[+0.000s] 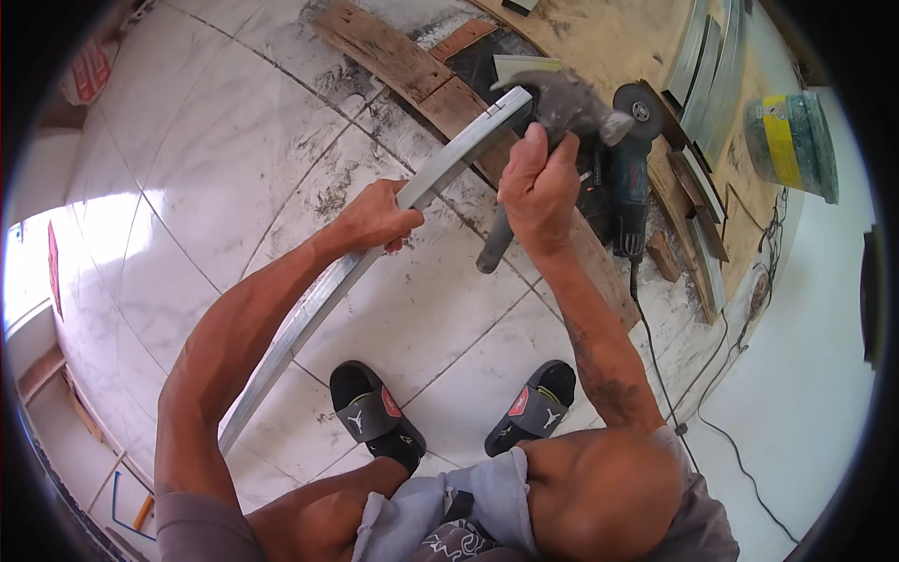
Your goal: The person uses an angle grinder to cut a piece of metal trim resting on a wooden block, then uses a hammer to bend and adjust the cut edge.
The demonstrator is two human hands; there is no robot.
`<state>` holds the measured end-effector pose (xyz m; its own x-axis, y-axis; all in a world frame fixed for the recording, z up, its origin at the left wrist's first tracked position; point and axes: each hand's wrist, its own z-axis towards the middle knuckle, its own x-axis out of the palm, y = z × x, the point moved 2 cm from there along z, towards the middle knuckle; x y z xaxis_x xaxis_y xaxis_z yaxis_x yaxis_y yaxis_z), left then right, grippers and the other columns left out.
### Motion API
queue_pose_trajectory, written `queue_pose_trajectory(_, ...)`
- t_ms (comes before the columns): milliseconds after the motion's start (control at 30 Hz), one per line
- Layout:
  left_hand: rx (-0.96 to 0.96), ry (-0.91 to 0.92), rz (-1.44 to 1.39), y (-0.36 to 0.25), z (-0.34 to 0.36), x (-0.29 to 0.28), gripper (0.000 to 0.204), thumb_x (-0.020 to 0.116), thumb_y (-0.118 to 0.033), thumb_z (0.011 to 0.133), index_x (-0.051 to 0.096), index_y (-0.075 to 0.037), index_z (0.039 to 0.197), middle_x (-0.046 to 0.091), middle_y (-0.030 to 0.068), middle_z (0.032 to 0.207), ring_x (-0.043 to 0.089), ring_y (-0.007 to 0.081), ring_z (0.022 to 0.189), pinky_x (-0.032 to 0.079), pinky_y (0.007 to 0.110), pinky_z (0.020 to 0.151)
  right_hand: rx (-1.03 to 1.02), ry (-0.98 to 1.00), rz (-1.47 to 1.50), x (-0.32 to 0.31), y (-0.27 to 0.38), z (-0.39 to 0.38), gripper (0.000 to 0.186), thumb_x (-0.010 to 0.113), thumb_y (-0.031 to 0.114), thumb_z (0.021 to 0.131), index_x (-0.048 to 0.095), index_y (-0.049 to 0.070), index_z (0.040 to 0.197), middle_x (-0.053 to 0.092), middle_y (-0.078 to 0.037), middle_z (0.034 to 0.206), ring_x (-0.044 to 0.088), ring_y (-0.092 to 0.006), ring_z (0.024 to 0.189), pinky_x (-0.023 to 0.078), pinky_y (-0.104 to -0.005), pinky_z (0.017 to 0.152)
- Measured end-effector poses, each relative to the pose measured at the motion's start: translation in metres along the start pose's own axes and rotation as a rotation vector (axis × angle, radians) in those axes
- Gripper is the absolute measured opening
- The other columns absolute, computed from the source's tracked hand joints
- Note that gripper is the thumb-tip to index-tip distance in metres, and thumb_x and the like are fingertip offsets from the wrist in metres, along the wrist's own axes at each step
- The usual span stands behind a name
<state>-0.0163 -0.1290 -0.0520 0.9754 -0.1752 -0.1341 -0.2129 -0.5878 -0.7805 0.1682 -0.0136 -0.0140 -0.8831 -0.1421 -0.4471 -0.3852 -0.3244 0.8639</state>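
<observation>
My left hand (379, 217) is wrapped round a long silver metal profile (314, 304), which slants from the lower left up to the centre right. The upper end of this profile lies just left of a claw hammer's grey head (573, 105), which is blurred by motion. My right hand (543, 187) is closed on the hammer's dark handle, and the butt of the handle sticks out below the fist. Whether the hammer head touches the metal I cannot tell. An angle grinder (630, 178) with a dark disc lies right of my right hand.
Worn wooden planks (384, 51) lie on the dusty tiled floor (215, 122). Beyond them is a plywood sheet (599, 33) with several metal strips (698, 70). A green bucket (810, 150) with a yellow label stands far right. Black cables (726, 436) trail along the right.
</observation>
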Motion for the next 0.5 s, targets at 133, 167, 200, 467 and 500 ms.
queue_pose_trajectory(133, -0.017, 0.01, 0.016, 0.008, 0.008, -0.001, 0.026, 0.058, -0.014, 0.079, 0.061, 0.008, 0.092, 0.063, 0.011, 0.066, 0.063, 0.0171, 0.05, 0.052, 0.033, 0.049, -0.111, -0.037, -0.313, 0.016, -0.027, 0.01, 0.037, 0.049, 0.033, 0.108, 0.043, -0.001, 0.094, 0.056, -0.009, 0.062, 0.059, -0.0173, 0.047, 0.048, -0.0332, 0.042)
queue_pose_trajectory(167, -0.006, -0.006, 0.009, 0.007, 0.011, -0.003, 0.025, 0.058, -0.014, 0.079, 0.06, 0.008, 0.091, 0.063, 0.011, 0.065, 0.063, 0.0172, 0.05, 0.052, 0.033, 0.049, -0.036, 0.004, -0.209, 0.012, -0.026, 0.018, 0.035, 0.051, 0.029, 0.107, 0.043, -0.003, 0.097, 0.059, -0.019, 0.067, 0.062, -0.0338, 0.059, 0.049, -0.0409, 0.046)
queue_pose_trajectory(200, -0.019, -0.014, -0.008, 0.011, 0.003, 0.0, 0.024, 0.058, -0.013, 0.079, 0.06, 0.008, 0.089, 0.063, 0.011, 0.065, 0.063, 0.0174, 0.049, 0.052, 0.034, 0.049, 0.06, 0.06, -0.104, 0.009, -0.014, 0.015, 0.032, 0.052, 0.025, 0.106, 0.043, -0.005, 0.099, 0.062, -0.03, 0.072, 0.065, -0.0502, 0.071, 0.05, -0.0486, 0.051)
queue_pose_trajectory(467, -0.056, -0.031, 0.068, 0.019, -0.012, -0.014, 0.024, 0.059, -0.014, 0.08, 0.061, 0.007, 0.091, 0.063, 0.0107, 0.065, 0.064, 0.0177, 0.05, 0.053, 0.033, 0.05, -0.062, -0.02, -0.289, 0.044, -0.031, -0.005, 0.036, 0.053, 0.032, 0.106, 0.043, 0.0, 0.091, 0.063, -0.02, 0.068, 0.065, -0.0302, 0.052, 0.049, -0.041, 0.045)
queue_pose_trajectory(500, 0.004, -0.035, 0.017, -0.002, 0.005, -0.003, 0.02, 0.059, -0.013, 0.08, 0.059, 0.006, 0.089, 0.063, 0.0099, 0.065, 0.063, 0.0171, 0.05, 0.052, 0.033, 0.05, 0.113, 0.075, -0.157, 0.016, -0.023, 0.016, 0.033, 0.054, 0.026, 0.105, 0.044, -0.004, 0.099, 0.062, -0.03, 0.07, 0.064, -0.0522, 0.07, 0.048, -0.0532, 0.052)
